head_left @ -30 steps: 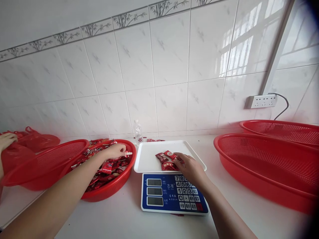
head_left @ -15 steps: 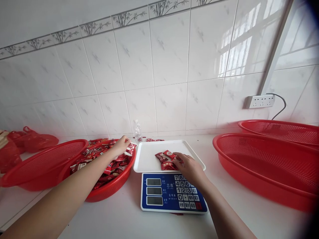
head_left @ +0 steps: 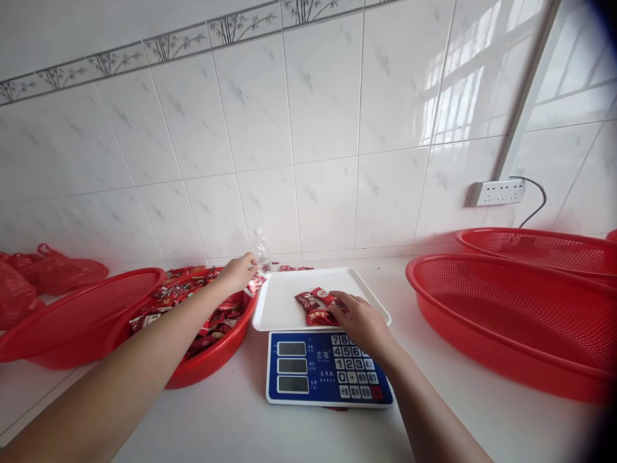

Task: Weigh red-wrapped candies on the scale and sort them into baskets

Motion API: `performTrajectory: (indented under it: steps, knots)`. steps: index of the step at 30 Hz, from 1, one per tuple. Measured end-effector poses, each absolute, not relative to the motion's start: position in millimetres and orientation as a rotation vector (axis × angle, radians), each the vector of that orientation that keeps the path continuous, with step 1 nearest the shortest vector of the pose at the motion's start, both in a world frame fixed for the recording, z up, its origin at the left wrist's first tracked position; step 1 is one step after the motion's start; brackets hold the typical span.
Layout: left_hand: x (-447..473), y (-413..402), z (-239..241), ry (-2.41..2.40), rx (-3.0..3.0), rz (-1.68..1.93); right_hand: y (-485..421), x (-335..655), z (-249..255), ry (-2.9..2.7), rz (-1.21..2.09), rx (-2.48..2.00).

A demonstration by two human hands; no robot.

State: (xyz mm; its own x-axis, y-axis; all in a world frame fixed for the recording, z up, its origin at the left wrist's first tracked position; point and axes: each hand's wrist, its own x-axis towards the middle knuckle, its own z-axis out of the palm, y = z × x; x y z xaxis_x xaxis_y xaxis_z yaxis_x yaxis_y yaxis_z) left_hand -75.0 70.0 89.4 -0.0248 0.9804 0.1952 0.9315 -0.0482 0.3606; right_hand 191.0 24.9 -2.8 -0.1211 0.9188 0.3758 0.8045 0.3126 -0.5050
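Note:
My left hand (head_left: 238, 272) is closed on a red-and-white candy packet (head_left: 254, 283), held above the right rim of a red basket (head_left: 212, 360) full of red packets, close to the scale's left edge. My right hand (head_left: 359, 318) rests on the white scale tray (head_left: 284, 302), fingers curled over a small pile of red candy packets (head_left: 313, 307). The blue electronic scale (head_left: 328, 376) with its keypad sits under the tray, just in front of me.
An empty red basket (head_left: 72, 315) overlaps the full one on the left. Two large red baskets (head_left: 506, 321) stand to the right. Red plastic bags (head_left: 48, 273) lie far left. A small clear bottle (head_left: 261, 249) stands by the tiled wall. A power strip (head_left: 495, 191) hangs on the wall.
My left hand lifted a packet out of the full basket and moved it right, toward the scale tray. My right hand stayed on the pile. Another person's hand at far left left the view.

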Motion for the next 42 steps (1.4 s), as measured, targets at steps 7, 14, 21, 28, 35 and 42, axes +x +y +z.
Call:
performTrajectory:
  steps: [7, 14, 21, 28, 35, 42]
  knots:
    - [-110, 59, 71, 1.994, 2.302, -0.098, 25, 191, -3, -1.948, 0.25, -1.521]
    - [-101, 62, 46, 2.014, 2.428, -0.364, 25, 191, -4, -1.952, 0.223, -1.522]
    - [-109, 61, 40, 2.039, 2.549, -0.326, 25, 191, -4, -1.941, 0.227, -1.528]
    - [-117, 55, 42, 1.885, 2.644, -0.165, 24, 191, -3, -1.943, 0.228, -1.519]
    - [-133, 60, 80, 1.925, 2.522, 0.29, 24, 191, -3, -1.952, 0.235, -1.516]
    - [-98, 59, 86, 1.752, 2.313, 0.479, 24, 191, -2, -1.946, 0.26, -1.51]
